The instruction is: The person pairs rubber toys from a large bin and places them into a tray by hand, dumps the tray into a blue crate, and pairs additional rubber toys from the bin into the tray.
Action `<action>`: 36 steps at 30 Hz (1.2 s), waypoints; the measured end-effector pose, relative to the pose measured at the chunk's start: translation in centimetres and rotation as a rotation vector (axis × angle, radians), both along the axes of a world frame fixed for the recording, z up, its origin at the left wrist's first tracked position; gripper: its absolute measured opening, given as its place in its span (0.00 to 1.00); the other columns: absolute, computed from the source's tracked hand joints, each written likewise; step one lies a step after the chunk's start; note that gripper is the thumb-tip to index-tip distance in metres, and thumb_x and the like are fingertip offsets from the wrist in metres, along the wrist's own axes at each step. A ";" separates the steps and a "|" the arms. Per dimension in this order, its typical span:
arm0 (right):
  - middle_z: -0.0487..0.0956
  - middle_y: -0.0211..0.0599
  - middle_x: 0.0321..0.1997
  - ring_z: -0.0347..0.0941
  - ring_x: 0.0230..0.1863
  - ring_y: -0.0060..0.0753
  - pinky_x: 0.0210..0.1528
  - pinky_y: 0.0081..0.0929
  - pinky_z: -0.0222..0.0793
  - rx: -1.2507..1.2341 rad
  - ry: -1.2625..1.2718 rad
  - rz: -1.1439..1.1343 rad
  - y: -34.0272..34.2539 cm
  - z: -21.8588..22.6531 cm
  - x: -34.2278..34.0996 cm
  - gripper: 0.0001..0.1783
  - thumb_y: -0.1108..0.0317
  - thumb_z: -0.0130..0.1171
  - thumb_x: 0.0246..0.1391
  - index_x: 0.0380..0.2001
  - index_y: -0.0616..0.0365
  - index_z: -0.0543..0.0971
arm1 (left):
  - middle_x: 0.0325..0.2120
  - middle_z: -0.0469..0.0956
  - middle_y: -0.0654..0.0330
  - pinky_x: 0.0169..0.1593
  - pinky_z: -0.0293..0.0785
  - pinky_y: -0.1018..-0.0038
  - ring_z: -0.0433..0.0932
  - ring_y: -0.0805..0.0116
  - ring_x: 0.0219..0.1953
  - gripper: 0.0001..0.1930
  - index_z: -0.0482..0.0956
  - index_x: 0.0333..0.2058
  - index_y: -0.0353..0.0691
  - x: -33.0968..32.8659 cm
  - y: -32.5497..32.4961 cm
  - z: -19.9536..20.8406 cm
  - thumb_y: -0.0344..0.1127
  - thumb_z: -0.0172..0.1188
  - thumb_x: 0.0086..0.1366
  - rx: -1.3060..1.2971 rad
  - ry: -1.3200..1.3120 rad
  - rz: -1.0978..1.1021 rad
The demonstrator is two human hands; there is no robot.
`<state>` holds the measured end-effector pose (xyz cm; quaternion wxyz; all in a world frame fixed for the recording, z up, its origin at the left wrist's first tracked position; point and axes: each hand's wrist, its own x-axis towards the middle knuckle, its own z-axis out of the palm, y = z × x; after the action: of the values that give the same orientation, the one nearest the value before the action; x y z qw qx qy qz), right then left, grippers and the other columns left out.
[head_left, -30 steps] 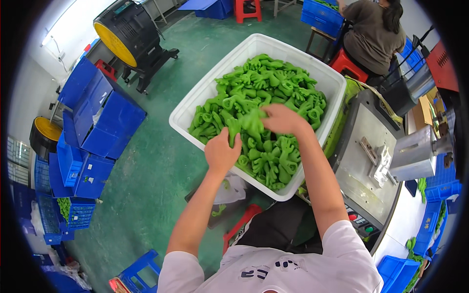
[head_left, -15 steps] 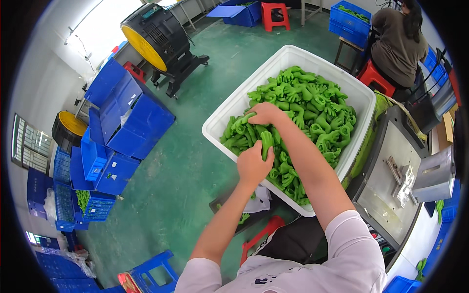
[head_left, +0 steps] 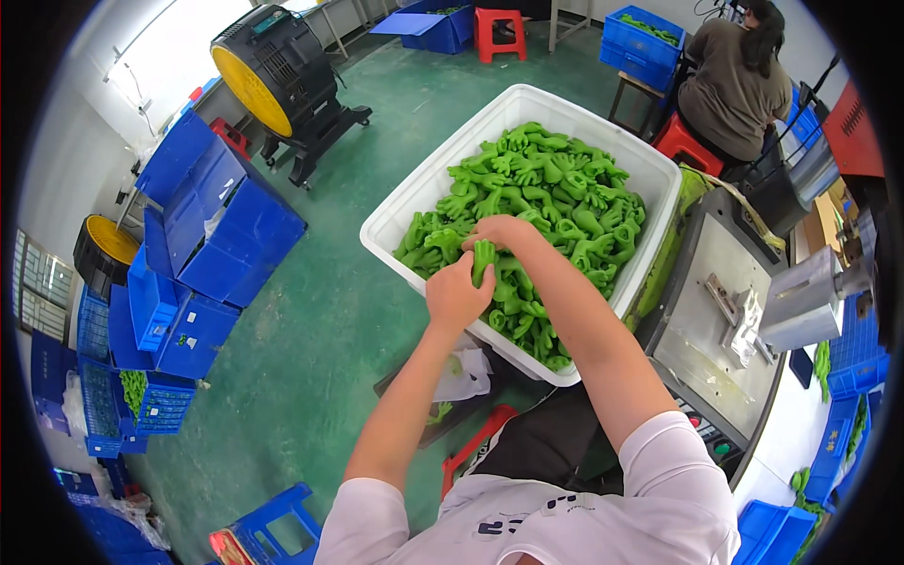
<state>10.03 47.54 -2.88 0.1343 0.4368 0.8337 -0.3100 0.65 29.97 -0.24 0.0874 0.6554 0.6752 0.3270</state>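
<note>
A white plastic tub (head_left: pixel 395 212) holds a heap of green hand-shaped pieces (head_left: pixel 565 202), soft-looking and hollow at the wrist end. Over the tub's near left part, my left hand (head_left: pixel 459 294) is closed around one green hand-shaped piece (head_left: pixel 484 256), its fingers pointing up. My right hand (head_left: pixel 501 232) sits just beyond it, above the heap, with the fingers curled in close to that piece. Its fingertips are partly hidden, so what they grip cannot be made out.
Right of the tub stands a machine with a metal table (head_left: pixel 720 325). Blue boxes (head_left: pixel 235 226) are stacked on the left, near a large black and yellow fan (head_left: pixel 282 80). A person (head_left: pixel 734 85) sits at the far right. A blue stool (head_left: pixel 273 527) is at the lower left.
My right hand has come down and nearer to my left hand. The left hand still holds the green piece. The whole view has shifted, with the tub now slightly further left.
</note>
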 end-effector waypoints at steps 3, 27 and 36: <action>0.85 0.47 0.41 0.80 0.43 0.46 0.43 0.39 0.74 0.040 0.076 0.002 -0.2 -0.8 2.3 0.29 0.39 0.54 0.51 0.43 0.50 0.86 | 0.19 0.78 0.53 0.29 0.70 0.54 0.78 0.47 0.24 0.14 0.77 0.32 0.42 0.5 -0.2 -0.2 0.47 0.62 0.61 0.053 -0.021 -0.052; 0.71 0.38 0.66 0.66 0.65 0.42 0.58 0.49 0.70 -0.593 0.727 -0.580 -15.0 5.8 15.6 0.28 0.48 0.47 0.62 0.60 0.48 0.77 | 0.21 0.80 0.57 0.28 0.70 0.62 0.78 0.53 0.23 0.15 0.78 0.37 0.40 -1.2 -0.6 -1.8 0.47 0.61 0.64 0.075 -0.126 -0.265; 0.78 0.41 0.54 0.72 0.55 0.40 0.58 0.33 0.66 -0.160 0.929 -0.569 -24.2 7.8 20.6 0.21 0.60 0.46 0.61 0.49 0.58 0.81 | 0.30 0.74 0.66 0.40 0.67 0.73 0.70 0.73 0.34 0.15 0.72 0.52 0.41 0.1 -3.2 -0.4 0.38 0.56 0.71 0.020 -1.289 -0.600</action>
<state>30.66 23.31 4.92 -0.3042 0.4508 0.6281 -0.5565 0.72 26.75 -0.64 0.5496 0.4898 0.2762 0.6178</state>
